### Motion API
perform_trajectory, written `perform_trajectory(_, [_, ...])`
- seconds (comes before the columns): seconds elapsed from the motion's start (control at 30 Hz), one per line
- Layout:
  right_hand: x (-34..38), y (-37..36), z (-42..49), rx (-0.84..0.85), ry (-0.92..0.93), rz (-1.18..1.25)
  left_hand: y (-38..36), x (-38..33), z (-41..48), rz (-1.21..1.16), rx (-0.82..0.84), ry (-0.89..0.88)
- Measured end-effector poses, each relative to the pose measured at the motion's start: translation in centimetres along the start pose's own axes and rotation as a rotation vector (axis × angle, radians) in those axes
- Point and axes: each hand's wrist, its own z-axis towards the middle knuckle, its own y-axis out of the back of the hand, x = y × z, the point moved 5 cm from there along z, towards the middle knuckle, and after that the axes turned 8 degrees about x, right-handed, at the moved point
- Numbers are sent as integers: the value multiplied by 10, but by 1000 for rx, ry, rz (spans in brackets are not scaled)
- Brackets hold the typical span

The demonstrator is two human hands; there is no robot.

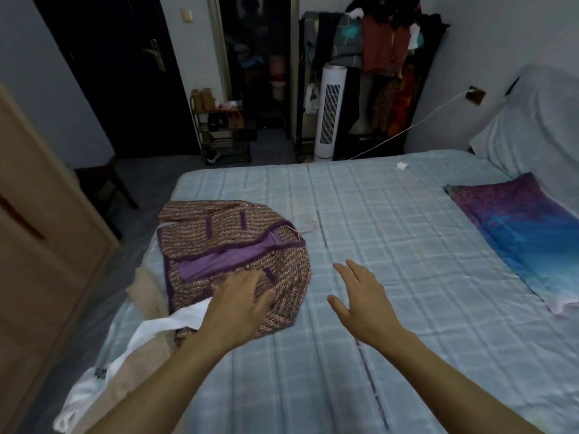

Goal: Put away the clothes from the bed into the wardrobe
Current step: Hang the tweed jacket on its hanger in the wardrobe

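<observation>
Tweed jacket (219, 236) under the flat, straight-fingered left hand (241, 299), right hand (363, 296) spread and empty just beside it

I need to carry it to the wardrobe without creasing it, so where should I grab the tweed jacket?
Probably by the hanger hook that sticks out past the collar of the jacket. Come from the right with the right hand, over bare bed: the jacket lies flat, neck pointing that way, so lifting the hook should let it hang straight.
</observation>
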Motion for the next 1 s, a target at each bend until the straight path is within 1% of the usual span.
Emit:
perform_trajectory(0.17, [-44, -36, 80, 51, -48, 71, -39, 23, 86, 7, 60, 46])
perform_trajectory(0.27, [-70, -69, 134, 69, -53, 79, -75, 41, 152, 5, 82, 61])
perform_trajectory(0.43, [-118, -137, 212, 77, -69, 105, -165, 65, 250, -30, 144, 99])
perform_trajectory(0.57, [-153, -194, 264, 82, -83, 143, -243, 76, 313, -42, 181, 93])
perform_trajectory(0.63, [-171, -225, 285, 99, -104, 148, -275, 78, 341, 7, 185, 128])
perform_trajectory(0.73, [-198, -276, 308, 182, -166, 63, -320, 92, 379, 165, 205, 214])
perform_trajectory(0.8, [-212, -310, 316, 291, -222, -33, -347, 110, 398, 191, 234, 316])
perform_trajectory(0.83, [-218, -323, 319, 320, -236, -85, -357, 116, 404, 203, 221, 349])
perform_trajectory(0.9, [-227, -337, 323, 307, -239, -146, -369, 118, 417, 247, 187, 371])
perform_trajectory(1.0, [-231, -344, 326, 287, -235, -152, -379, 109, 433, 272, 247, 439])
